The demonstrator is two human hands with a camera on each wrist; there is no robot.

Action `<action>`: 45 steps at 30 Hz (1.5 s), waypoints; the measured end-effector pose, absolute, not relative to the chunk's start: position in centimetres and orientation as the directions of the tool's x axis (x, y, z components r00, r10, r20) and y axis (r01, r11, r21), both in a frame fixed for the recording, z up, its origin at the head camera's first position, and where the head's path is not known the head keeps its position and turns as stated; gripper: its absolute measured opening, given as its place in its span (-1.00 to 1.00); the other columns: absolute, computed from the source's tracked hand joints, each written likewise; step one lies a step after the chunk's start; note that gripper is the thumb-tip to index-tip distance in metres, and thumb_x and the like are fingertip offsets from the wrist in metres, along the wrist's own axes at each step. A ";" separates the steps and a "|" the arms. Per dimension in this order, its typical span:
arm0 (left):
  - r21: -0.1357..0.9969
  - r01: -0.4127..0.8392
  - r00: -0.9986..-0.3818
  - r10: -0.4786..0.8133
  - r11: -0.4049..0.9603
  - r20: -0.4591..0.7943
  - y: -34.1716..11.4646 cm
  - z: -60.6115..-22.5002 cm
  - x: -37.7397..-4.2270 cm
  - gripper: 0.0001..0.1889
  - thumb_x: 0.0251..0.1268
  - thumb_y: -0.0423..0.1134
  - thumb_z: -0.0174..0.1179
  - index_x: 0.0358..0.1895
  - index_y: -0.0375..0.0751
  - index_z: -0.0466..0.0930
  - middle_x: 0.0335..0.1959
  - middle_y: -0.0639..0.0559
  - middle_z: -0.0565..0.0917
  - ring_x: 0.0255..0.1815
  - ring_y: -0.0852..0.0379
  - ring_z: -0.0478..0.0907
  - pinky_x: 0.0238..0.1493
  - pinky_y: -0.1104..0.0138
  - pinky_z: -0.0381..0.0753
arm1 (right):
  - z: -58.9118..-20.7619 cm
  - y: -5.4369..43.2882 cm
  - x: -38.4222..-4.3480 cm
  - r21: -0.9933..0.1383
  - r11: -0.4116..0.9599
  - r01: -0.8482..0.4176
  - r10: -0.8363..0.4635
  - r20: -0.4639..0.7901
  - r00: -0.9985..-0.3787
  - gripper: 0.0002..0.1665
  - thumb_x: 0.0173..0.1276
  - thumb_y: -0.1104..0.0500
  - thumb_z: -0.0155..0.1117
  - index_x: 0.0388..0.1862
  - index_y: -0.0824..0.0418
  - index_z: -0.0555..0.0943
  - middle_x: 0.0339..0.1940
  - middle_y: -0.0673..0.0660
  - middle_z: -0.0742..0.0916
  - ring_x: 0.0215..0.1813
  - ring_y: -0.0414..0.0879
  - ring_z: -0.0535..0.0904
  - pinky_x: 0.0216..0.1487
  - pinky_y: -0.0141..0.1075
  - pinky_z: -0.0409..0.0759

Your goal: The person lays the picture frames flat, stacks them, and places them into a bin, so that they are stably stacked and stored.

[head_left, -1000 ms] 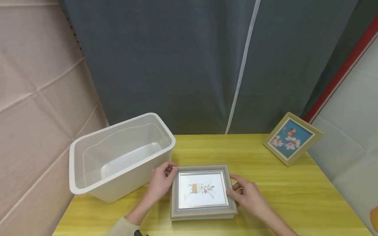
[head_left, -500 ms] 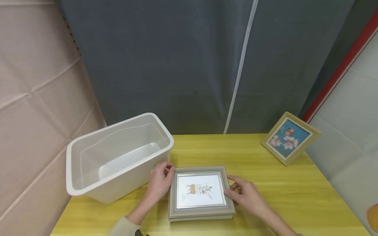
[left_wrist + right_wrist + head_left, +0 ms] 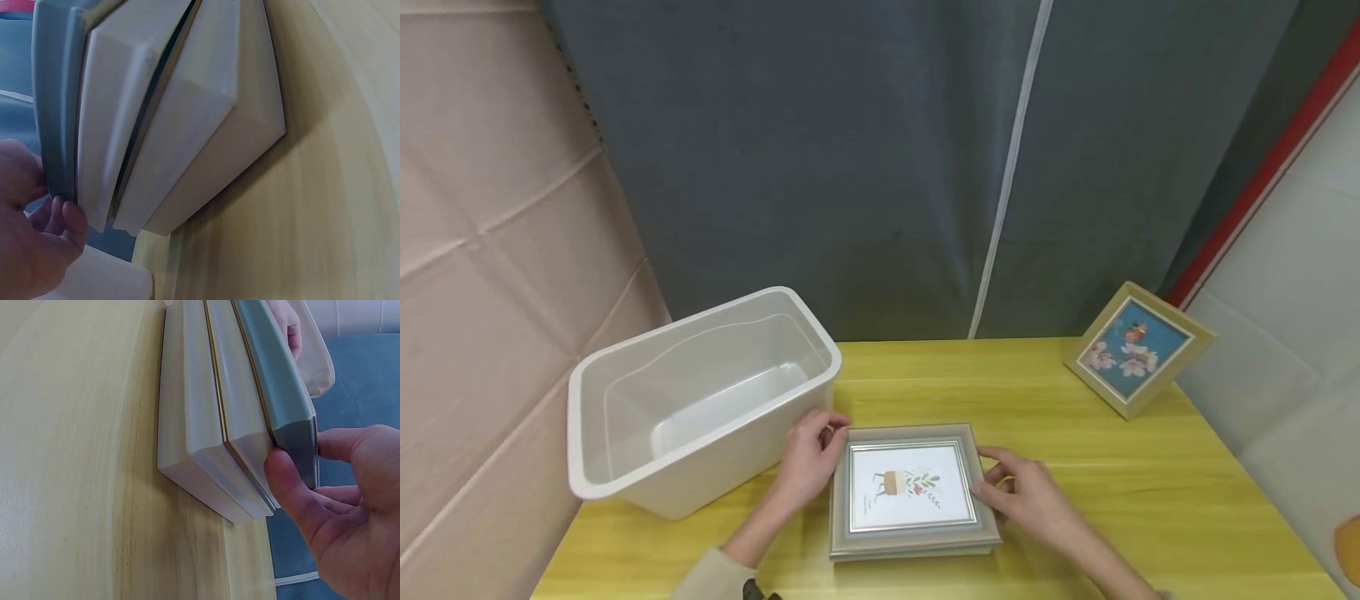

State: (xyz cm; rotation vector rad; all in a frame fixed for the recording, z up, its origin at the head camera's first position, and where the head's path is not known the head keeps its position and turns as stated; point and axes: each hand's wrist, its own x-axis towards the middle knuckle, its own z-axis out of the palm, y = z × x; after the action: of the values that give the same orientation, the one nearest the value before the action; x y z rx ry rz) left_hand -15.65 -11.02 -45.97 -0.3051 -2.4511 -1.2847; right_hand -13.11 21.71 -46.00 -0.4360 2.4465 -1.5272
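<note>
A grey picture frame [image 3: 913, 487] with a potted-plant print lies face up on top of a stack in the head view. Beneath it, pale lower picture frames [image 3: 175, 137] show their edges in the left wrist view. My left hand [image 3: 808, 454] holds the top frame's far left corner, fingertips curled against its edge. At the right edge, my right hand [image 3: 1030, 498] grips the same frame. The right wrist view shows that hand's thumb [image 3: 284, 478] against the side and its fingers around the corner. The stack rests flat on the table.
Left of the stack stands a deep white plastic bin [image 3: 760, 417], close to my left hand. A gold picture frame [image 3: 1093, 392] with a flower print stands upright at the back right of the yellow wooden table [image 3: 1150, 500]. A dark curtain [image 3: 850, 167] hangs behind.
Both hands stay at the top picture frame's edges with hardly any movement. The head view has shifted very slightly; the bin and the gold frame stand where they were.
</note>
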 end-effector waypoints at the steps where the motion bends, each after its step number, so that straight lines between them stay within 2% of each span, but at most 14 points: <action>1: 0.750 0.348 -0.914 0.026 0.563 0.404 -11.0 -46.0 -15.7 -0.87 0.24 -0.52 0.30 -0.18 -0.32 0.73 -0.42 0.13 0.54 -0.48 0.27 0.43 -0.50 0.41 0.50 | -46.0 21.7 -13.1 -0.901 0.413 -0.129 -0.365 -0.035 -0.930 -0.26 0.37 0.24 0.41 0.38 0.58 0.37 -0.30 0.12 0.70 -0.45 -0.07 0.69 -0.48 -0.23 0.72; 7: 0.782 0.315 -0.930 0.012 0.538 0.367 -11.2 -45.9 -15.7 -0.84 0.25 -0.51 0.30 -0.13 -0.32 0.72 -0.35 0.07 0.60 -0.46 0.23 0.48 -0.49 0.41 0.55 | -45.6 22.4 -13.5 -0.905 0.399 -0.149 -0.358 -0.005 -0.934 -0.37 0.43 0.23 0.36 0.33 0.57 0.42 -0.32 0.14 0.71 -0.49 0.00 0.67 -0.49 -0.17 0.72; 14: 0.772 0.374 -0.903 0.012 0.515 0.429 -11.6 -45.9 -15.4 -0.81 0.22 -0.52 0.33 -0.13 -0.28 0.72 -0.28 -0.03 0.67 -0.41 0.21 0.53 -0.45 0.42 0.61 | -44.5 25.0 -15.3 -0.849 0.468 -0.245 -0.309 0.103 -0.946 -0.51 0.48 0.22 0.33 0.31 0.38 0.54 -0.20 0.17 0.74 -0.43 -0.04 0.65 -0.48 -0.28 0.66; 22: 0.722 0.510 -0.834 0.061 0.467 0.549 -11.4 -45.4 -14.6 -0.75 0.19 -0.58 0.33 -0.11 -0.23 0.72 -0.26 0.03 0.66 -0.39 0.21 0.56 -0.47 0.39 0.64 | -43.4 30.0 -19.5 -0.771 0.475 -0.425 -0.240 0.351 -0.905 -0.56 0.49 0.31 0.29 0.31 0.35 0.54 -0.15 0.22 0.75 -0.38 -0.10 0.67 -0.44 -0.26 0.68; 25: 0.733 0.520 -0.838 0.098 0.439 0.537 -11.5 -45.2 -14.2 -0.69 0.19 -0.60 0.34 -0.06 -0.21 0.71 -0.22 0.06 0.66 -0.37 0.22 0.57 -0.44 0.38 0.66 | -42.4 32.4 -21.4 -0.749 0.451 -0.485 -0.184 0.454 -0.872 -0.55 0.40 0.41 0.32 0.26 0.40 0.57 -0.18 0.10 0.77 -0.36 -0.19 0.68 -0.41 -0.37 0.67; 28: 0.743 0.524 -0.845 0.143 0.416 0.516 -11.5 -45.1 -13.9 -0.67 0.20 -0.60 0.33 0.00 -0.26 0.69 -0.20 0.03 0.66 -0.35 0.22 0.58 -0.40 0.37 0.68 | -40.9 34.7 -22.9 -0.725 0.458 -0.515 -0.145 0.511 -0.847 -0.55 0.38 0.42 0.34 0.24 0.41 0.58 -0.18 -0.01 0.77 -0.31 -0.31 0.66 -0.35 -0.50 0.63; 30: 0.752 0.520 -0.851 0.163 0.405 0.500 -11.6 -45.0 -13.7 -0.66 0.21 -0.60 0.33 0.04 -0.29 0.68 -0.19 -0.03 0.66 -0.33 0.21 0.59 -0.38 0.37 0.68 | -40.0 35.9 -23.7 -0.665 0.525 -0.530 -0.146 0.544 -0.827 -0.56 0.39 0.40 0.34 0.24 0.38 0.60 -0.17 0.00 0.77 -0.27 -0.39 0.64 -0.29 -0.60 0.58; 32: 0.762 0.508 -0.859 0.173 0.400 0.482 -11.6 -44.9 -13.5 -0.64 0.22 -0.59 0.32 0.07 -0.29 0.67 -0.18 -0.08 0.66 -0.32 0.21 0.59 -0.37 0.37 0.68 | -39.4 37.0 -24.7 -0.575 0.614 -0.540 -0.173 0.569 -0.804 -0.57 0.39 0.39 0.34 0.23 0.37 0.61 -0.15 0.12 0.77 -0.25 -0.36 0.62 -0.28 -0.62 0.55; 34: 0.771 0.496 -0.867 0.173 0.398 0.468 -11.6 -44.9 -13.3 -0.62 0.21 -0.59 0.32 0.08 -0.26 0.68 -0.17 -0.13 0.66 -0.32 0.20 0.59 -0.35 0.37 0.69 | -39.0 37.8 -25.7 -0.471 0.696 -0.541 -0.200 0.597 -0.777 -0.58 0.36 0.41 0.34 0.20 0.40 0.62 -0.11 0.30 0.76 -0.19 -0.19 0.66 -0.23 -0.49 0.59; 36: 0.778 0.485 -0.873 0.173 0.400 0.456 -11.6 -44.8 -13.2 -0.60 0.20 -0.59 0.32 0.09 -0.22 0.68 -0.17 -0.14 0.66 -0.31 0.20 0.59 -0.34 0.37 0.69 | -38.8 38.7 -26.8 -0.401 0.764 -0.505 -0.212 0.583 -0.784 -0.56 0.37 0.41 0.31 0.22 0.45 0.58 0.01 0.44 0.69 -0.03 0.12 0.63 -0.04 -0.18 0.63; 38: 0.779 0.481 -0.876 0.180 0.403 0.448 -11.6 -44.7 -13.0 -0.60 0.20 -0.59 0.33 0.10 -0.22 0.68 -0.17 -0.14 0.66 -0.31 0.21 0.59 -0.34 0.37 0.69 | -38.5 39.9 -27.6 -0.357 0.819 -0.449 -0.201 0.555 -0.807 -0.53 0.36 0.40 0.28 0.24 0.49 0.53 0.14 0.55 0.60 0.12 0.42 0.49 0.11 0.17 0.50; 40: 0.779 0.481 -0.877 0.192 0.403 0.441 -11.6 -44.7 -12.9 -0.60 0.20 -0.59 0.33 0.10 -0.25 0.67 -0.17 -0.14 0.66 -0.30 0.21 0.59 -0.33 0.37 0.69 | -38.1 41.1 -28.3 -0.323 0.867 -0.378 -0.175 0.513 -0.840 -0.47 0.38 0.37 0.27 0.29 0.53 0.46 0.23 0.62 0.49 0.23 0.57 0.33 0.20 0.42 0.30; 42: 0.777 0.485 -0.874 0.203 0.401 0.441 -11.5 -44.7 -12.9 -0.61 0.20 -0.60 0.34 0.10 -0.30 0.66 -0.16 -0.14 0.66 -0.29 0.21 0.59 -0.33 0.37 0.69 | -37.6 42.3 -28.9 -0.287 0.908 -0.304 -0.148 0.460 -0.876 -0.40 0.41 0.32 0.25 0.36 0.54 0.38 0.29 0.66 0.41 0.29 0.62 0.23 0.31 0.46 0.16; 45: 0.772 0.497 -0.868 0.208 0.396 0.451 -11.4 -44.8 -12.8 -0.58 0.13 -0.64 0.35 0.09 -0.35 0.66 -0.15 -0.16 0.65 -0.28 0.19 0.59 -0.34 0.38 0.69 | -37.1 43.9 -29.5 -0.252 0.942 -0.222 -0.119 0.368 -0.922 -0.28 0.46 0.24 0.23 0.45 0.57 0.24 0.31 0.71 0.34 0.30 0.65 0.19 0.35 0.45 0.11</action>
State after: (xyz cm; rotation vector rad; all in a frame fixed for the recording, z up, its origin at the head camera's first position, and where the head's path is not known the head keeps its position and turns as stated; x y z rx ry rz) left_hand -12.79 -11.40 -44.79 -0.6170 -2.3747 -1.4602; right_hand -29.53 43.94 -37.10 -0.3129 3.4436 -0.5190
